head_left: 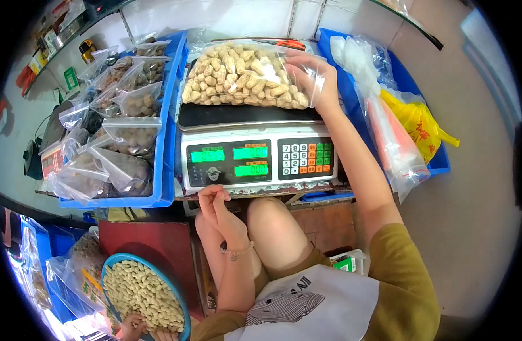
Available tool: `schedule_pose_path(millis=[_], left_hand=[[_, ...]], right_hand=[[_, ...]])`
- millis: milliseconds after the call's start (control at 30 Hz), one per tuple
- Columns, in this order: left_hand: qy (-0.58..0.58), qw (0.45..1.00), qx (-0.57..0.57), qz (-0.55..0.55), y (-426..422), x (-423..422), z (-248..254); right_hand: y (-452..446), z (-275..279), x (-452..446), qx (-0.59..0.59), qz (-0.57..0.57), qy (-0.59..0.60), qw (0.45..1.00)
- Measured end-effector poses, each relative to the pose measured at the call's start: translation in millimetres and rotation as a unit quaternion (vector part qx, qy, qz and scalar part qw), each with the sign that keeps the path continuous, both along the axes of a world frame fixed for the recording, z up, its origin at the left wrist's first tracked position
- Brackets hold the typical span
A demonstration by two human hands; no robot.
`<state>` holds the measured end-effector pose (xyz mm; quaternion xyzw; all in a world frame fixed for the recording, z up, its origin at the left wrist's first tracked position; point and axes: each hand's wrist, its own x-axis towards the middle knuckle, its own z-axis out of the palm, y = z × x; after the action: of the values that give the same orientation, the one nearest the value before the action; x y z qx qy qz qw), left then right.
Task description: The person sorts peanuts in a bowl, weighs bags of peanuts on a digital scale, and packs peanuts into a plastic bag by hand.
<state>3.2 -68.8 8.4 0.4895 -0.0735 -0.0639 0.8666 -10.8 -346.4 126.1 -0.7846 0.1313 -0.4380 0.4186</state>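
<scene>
A clear plastic bag of peanuts [238, 77] lies on the black pan of a digital scale [230, 133]. My right hand [315, 77] is at the bag's right end, its fingers closed on the loose plastic, part of which covers them. Green digits glow on the scale's displays; the weight window seems to read 0.565, though blurred. Below the scale's front edge, above my knee, my left hand [218, 213] is loosely curled with the fingertips together. Nothing shows in it.
A blue tray [169, 142] of zip bags with dark dried goods stands left of the scale. Another blue tray [440, 162] at right holds plastic bags and a yellow bag [411, 122]. Lower left, another person's hand [133, 328] reaches into a basin [185, 307] of peanuts. Orange-handled scissors [289, 44] lie behind.
</scene>
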Motion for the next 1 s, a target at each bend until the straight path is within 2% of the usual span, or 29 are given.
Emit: schedule_pose_path(millis=[33, 133, 167, 267, 300, 400, 500, 600, 800, 933, 1000], left_hand=[[-0.003, 1.0, 0.003, -0.001, -0.1, -0.7, 0.2], [-0.008, 1.0, 0.006, -0.004, -0.4, -0.3, -1.1], [-0.009, 1.0, 0.006, -0.003, -0.8, 0.0, -1.3], [-0.002, 1.0, 0.011, -0.003, -1.2, -1.0, 1.1], [-0.002, 1.0, 0.011, -0.001, -1.2, -1.1, 1.3], [0.002, 1.0, 0.014, 0.004, -2.0, -1.6, 1.9], [0.01, 1.0, 0.018, 0.009, -1.9, -1.4, 3.2], [0.008, 1.0, 0.012, 0.01, -0.4, 0.1, 0.6], [0.002, 1.0, 0.023, 0.008, 0.3, 0.6, -0.7], [-0.008, 0.999, 0.034, 0.013, -2.2, -3.2, 4.7], [-0.023, 0.998, 0.046, 0.024, -0.2, -4.9, 4.8]], right_hand=[[-1.3, -1.8, 0.8, -0.043, -0.017, -0.013, 0.999], [-5.8, -2.8, 0.6, 0.033, 0.077, -0.035, 0.996], [-7.0, -3.2, -3.0, 0.06, 0.106, -0.004, 0.993], [-6.5, -7.5, -3.7, -0.102, 0.081, 0.003, 0.991], [-4.8, -7.1, -4.0, -0.101, 0.079, 0.005, 0.992], [4.1, 0.3, -10.8, -0.063, 0.046, 0.034, 0.996], [4.2, 1.8, -15.4, 0.078, 0.119, 0.055, 0.988], [-0.2, -2.6, -24.8, 0.04, 0.144, 0.049, 0.988], [-6.5, 0.9, -61.4, 0.038, 0.143, 0.063, 0.987], [10.1, 1.4, -94.5, 0.065, 0.008, 0.083, 0.994], [24.8, -8.5, -101.0, 0.043, -0.021, -0.008, 0.999]])
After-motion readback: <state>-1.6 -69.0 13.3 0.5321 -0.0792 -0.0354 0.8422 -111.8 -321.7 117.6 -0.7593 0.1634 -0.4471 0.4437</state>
